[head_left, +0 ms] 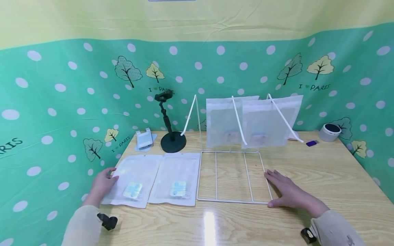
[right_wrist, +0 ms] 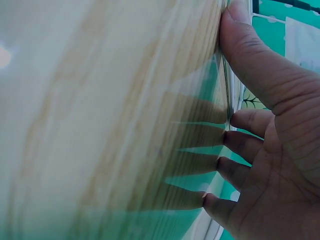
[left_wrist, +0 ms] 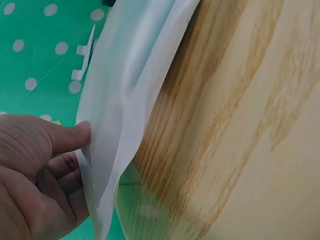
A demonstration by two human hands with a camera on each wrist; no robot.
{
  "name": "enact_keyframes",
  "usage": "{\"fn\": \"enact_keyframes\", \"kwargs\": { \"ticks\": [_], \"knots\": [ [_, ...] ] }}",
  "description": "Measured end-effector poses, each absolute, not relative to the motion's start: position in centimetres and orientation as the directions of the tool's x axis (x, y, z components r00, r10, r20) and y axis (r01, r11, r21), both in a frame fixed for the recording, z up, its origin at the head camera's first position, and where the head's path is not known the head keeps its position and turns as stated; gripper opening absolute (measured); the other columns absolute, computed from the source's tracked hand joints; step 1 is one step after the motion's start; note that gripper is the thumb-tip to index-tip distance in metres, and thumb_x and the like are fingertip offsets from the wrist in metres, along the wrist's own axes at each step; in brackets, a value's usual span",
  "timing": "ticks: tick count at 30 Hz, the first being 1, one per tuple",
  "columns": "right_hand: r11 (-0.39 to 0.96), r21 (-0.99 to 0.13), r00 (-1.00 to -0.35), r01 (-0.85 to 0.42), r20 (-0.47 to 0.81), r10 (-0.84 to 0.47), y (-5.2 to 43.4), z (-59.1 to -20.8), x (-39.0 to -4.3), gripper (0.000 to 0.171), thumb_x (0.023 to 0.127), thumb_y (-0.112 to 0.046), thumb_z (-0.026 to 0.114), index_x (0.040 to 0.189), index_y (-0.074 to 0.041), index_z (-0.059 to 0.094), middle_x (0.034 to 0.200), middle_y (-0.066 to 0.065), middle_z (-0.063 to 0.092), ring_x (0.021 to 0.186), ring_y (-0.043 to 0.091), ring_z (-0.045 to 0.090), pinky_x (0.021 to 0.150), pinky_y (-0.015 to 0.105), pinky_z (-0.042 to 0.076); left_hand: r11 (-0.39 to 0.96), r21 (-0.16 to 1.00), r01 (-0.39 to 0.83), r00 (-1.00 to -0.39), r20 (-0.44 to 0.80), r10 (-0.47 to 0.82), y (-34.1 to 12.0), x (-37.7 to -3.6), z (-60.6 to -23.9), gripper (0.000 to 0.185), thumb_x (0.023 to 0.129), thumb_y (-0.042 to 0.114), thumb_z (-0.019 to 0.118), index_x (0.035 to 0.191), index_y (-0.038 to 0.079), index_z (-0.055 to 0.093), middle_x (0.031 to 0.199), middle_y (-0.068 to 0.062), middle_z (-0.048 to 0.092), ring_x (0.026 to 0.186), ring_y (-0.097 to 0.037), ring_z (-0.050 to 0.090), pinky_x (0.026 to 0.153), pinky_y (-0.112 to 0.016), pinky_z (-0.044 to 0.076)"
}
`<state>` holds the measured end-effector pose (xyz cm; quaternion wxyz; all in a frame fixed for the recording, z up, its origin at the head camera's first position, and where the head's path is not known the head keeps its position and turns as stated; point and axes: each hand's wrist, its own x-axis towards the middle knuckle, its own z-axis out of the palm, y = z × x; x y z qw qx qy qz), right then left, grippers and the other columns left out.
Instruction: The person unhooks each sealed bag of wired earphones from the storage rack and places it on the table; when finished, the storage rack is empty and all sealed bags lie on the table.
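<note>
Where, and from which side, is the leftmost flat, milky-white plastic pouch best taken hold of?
Probably pinch the left edge of this white pouch, coming from the left, where the left hand pinches it: that edge is thin, while the right edge lies beside a similar pouch.
</note>
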<state>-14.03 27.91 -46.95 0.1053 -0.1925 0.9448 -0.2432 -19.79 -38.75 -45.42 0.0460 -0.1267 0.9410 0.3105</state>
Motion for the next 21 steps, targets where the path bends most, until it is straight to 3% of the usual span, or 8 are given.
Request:
{"fn": "enact_keyframes", "kwargs": {
  "ticks": [9, 16, 21],
  "knots": [
    [0.8, -0.503, -0.901, -0.326, -0.089, -0.424, 27.9, -47.0, -14.0, 0.108, 0.069, -0.055, 0.079, 0.146, 0.006, 0.035, 0.152, 0.031, 0.027, 0.137, 0.056, 0.019, 0.104, 0.073, 0.017, 0.812, 0.512, -0.28, -0.96, -0.12, -0.255, -38.4, -19.3, -45.6, 0.054, 0.093, 0.013, 0.064, 0.138, -0.008, 0.042, 0.117, -0.035, 0.056, 0.103, -0.047, 0.055, 0.082, -0.054, 0.05],
    [0.803, -0.497, -0.901, -0.329, -0.089, -0.425, 27.9, -47.0, -14.1, 0.109, 0.068, -0.056, 0.079, 0.146, 0.006, 0.035, 0.151, 0.031, 0.028, 0.136, 0.056, 0.02, 0.104, 0.073, 0.018, 0.853, 0.425, -0.302, -0.953, -0.117, -0.279, -37.8, -19.4, -45.5, 0.054, 0.093, 0.017, 0.063, 0.138, -0.007, 0.043, 0.123, -0.035, 0.055, 0.108, -0.049, 0.054, 0.085, -0.058, 0.047],
    [0.802, -0.503, -0.903, -0.321, -0.094, -0.42, 27.9, -47.1, -14.1, 0.109, 0.068, -0.056, 0.079, 0.147, 0.005, 0.035, 0.152, 0.031, 0.027, 0.137, 0.056, 0.019, 0.104, 0.073, 0.018, 0.899, 0.358, -0.251, -0.965, -0.019, -0.262, -35.7, -19.8, -45.1, 0.047, 0.094, 0.018, 0.06, 0.133, -0.006, 0.05, 0.124, -0.034, 0.054, 0.111, -0.05, 0.052, 0.086, -0.059, 0.046]
  ]
}}
